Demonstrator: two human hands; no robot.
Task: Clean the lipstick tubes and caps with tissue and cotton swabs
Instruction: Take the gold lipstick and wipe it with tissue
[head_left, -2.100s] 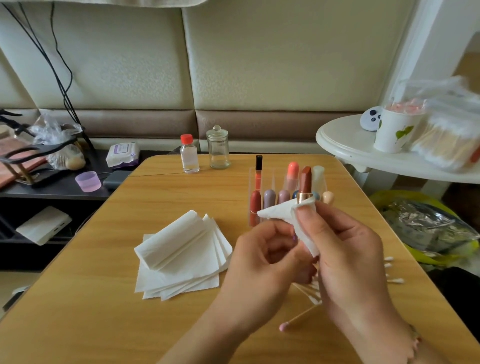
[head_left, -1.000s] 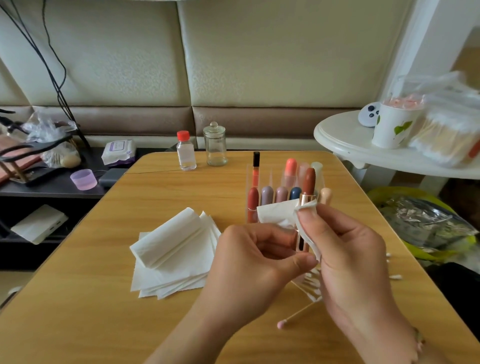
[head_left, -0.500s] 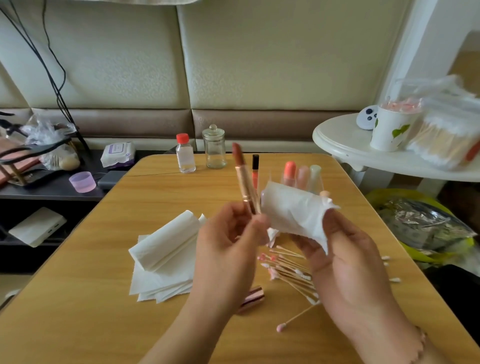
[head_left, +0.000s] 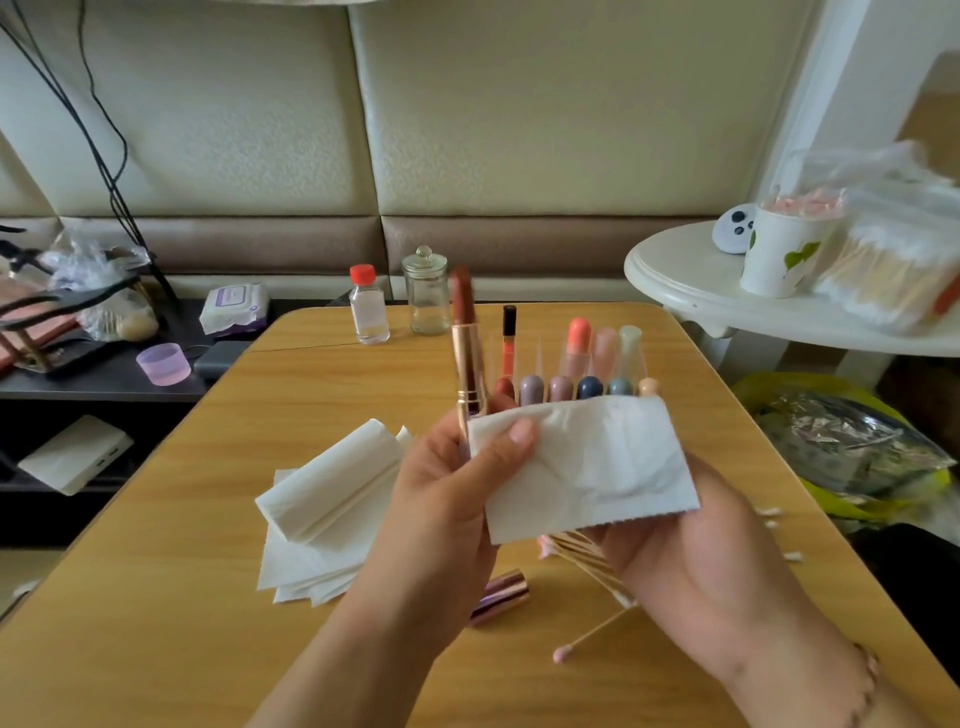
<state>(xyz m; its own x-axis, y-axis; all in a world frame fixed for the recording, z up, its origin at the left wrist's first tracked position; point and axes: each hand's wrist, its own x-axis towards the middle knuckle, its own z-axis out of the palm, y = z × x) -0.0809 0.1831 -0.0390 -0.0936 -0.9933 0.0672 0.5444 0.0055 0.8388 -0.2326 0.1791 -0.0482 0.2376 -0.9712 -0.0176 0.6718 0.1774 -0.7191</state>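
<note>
Here, at the far left, a dark low shelf (head_left: 98, 374) beside the table holds a lilac cup (head_left: 162, 364), a pack of wipes (head_left: 235, 307) and crinkled plastic bags, with black cables (head_left: 98, 150) running up the cream padded wall (head_left: 467, 114) behind. The wooden table (head_left: 156, 597) fills the middle of the room. On its left half lies a stack of folded tissues (head_left: 322, 504). At the far edge stand a small clear bottle with a red cap (head_left: 369, 305) and a lidded glass jar (head_left: 429, 292).

The left hand (head_left: 447, 499) grips an uncapped lipstick (head_left: 466, 353) upright, fingers curled round its gold base, while its thumb presses the left edge of a tissue sheet (head_left: 587, 462). A rose-gold cap (head_left: 501, 596) lies on the table near that wrist. Behind the sheet a clear organiser holds a row of lipsticks (head_left: 576, 374) standing on end.

The right hand (head_left: 696, 551) supports the tissue sheet from underneath; its fingers are hidden behind the paper, so I cannot tell how they lie. Beneath it, cotton swabs (head_left: 587, 558) are scattered on the table.

At the far right, a white round side table (head_left: 691, 291) carries a paper cup (head_left: 774, 254) and a bag of cotton swabs (head_left: 893, 270); a foil-lined bag (head_left: 841, 441) sits lower down.
</note>
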